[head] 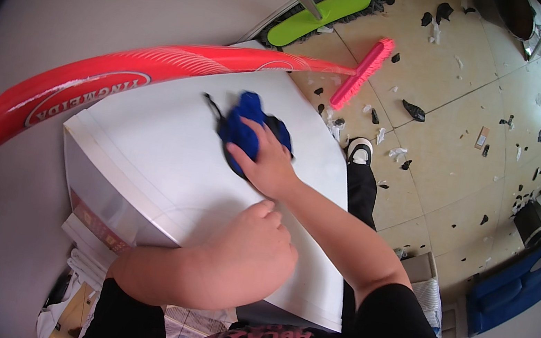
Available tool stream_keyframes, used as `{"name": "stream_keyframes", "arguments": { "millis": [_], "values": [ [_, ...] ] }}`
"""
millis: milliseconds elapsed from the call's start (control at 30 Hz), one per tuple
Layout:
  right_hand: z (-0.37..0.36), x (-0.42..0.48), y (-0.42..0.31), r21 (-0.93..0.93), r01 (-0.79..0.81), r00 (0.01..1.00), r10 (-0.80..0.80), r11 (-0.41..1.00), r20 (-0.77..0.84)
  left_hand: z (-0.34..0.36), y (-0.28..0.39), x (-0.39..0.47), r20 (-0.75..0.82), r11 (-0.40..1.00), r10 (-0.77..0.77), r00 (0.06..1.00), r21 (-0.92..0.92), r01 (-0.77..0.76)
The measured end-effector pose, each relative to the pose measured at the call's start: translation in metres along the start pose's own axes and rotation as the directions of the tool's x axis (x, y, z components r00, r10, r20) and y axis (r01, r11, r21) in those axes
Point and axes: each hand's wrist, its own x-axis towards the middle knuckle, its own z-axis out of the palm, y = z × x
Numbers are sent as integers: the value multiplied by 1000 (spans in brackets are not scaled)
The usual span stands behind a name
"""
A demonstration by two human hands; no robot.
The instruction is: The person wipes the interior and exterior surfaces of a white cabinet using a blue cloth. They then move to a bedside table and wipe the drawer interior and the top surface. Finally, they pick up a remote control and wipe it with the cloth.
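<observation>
My right hand (269, 158) presses down on a blue and black cloth (245, 136) with thumb and fingers spread over it. The cloth lies bunched on the white top of a cabinet (149, 135) in front of me, and a thin black loop sticks out at its left. Nearer my body, my left hand (266, 231) is curled into a loose fist above the cabinet top, close to my right wrist. Nothing shows in it; its palm side is hidden, and I cannot tell whether it touches the surface.
A brush with a red handle (181, 61) and pink head (363, 73) runs along the cabinet's far edge. Beyond it stands a green flat mop (319, 18). Black and white scraps litter the tiled floor (440, 157). A blue cushioned seat (520, 290) is at right.
</observation>
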Motion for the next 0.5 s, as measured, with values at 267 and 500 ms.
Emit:
{"name": "stream_keyframes", "arguments": {
  "millis": [267,500],
  "values": [
    [11,74,112,25,-574,816,568,819,109,-1,-1,1,-103,999,-5,995,46,9],
    [-16,-41,71,5,-576,816,575,817,58,1,0,1,-53,999,29,998,41,-27]
  ]
}}
